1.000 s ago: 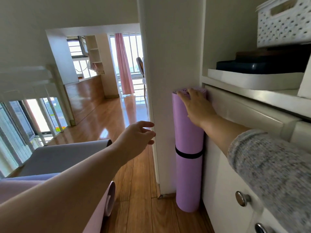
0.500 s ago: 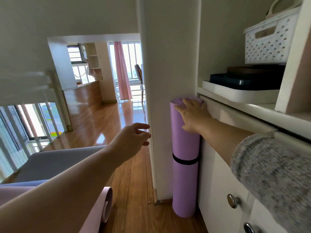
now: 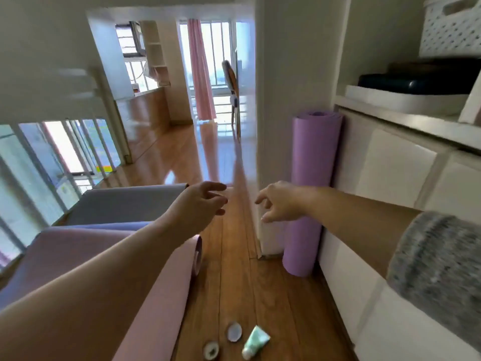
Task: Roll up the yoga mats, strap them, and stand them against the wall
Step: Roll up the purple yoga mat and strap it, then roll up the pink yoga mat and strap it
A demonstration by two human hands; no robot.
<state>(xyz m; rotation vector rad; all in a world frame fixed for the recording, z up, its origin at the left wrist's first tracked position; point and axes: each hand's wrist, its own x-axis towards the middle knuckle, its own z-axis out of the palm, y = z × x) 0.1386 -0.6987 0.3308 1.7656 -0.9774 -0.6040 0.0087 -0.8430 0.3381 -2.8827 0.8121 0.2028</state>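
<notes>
Purple mat [image 3: 312, 162]: it is rolled up tight. It stands straight up on the wood floor [image 3: 260, 295], touching the end of the white cabinet [image 3: 390, 178], with the wall [image 3: 276, 100] right behind it.
Right hand [image 3: 282, 201]: it hangs in the air near the cabinet's end, in front of the low part of the purple mat. Its fingers are loose and spread a bit, and it holds nothing.
Left hand [image 3: 200, 201]: it is farther from the cabinet, beside the right hand with a gap between them. Its fingers are loose and apart too, with nothing in them.
Pink mat [image 3: 161, 295]: it lies on the floor, well apart from the cabinet, under the left arm. Its far end curls up.
Grey mat [image 3: 125, 201]: it lies flat, farther still from the cabinet.
Green tube [image 3: 256, 341]: it lies on the floor near the cabinet's bottom, with two small round things [image 3: 234, 332] just beside it.
White basket [image 3: 453, 29]: it sits high up on the cabinet's shelf, above a dark box [image 3: 416, 79].
</notes>
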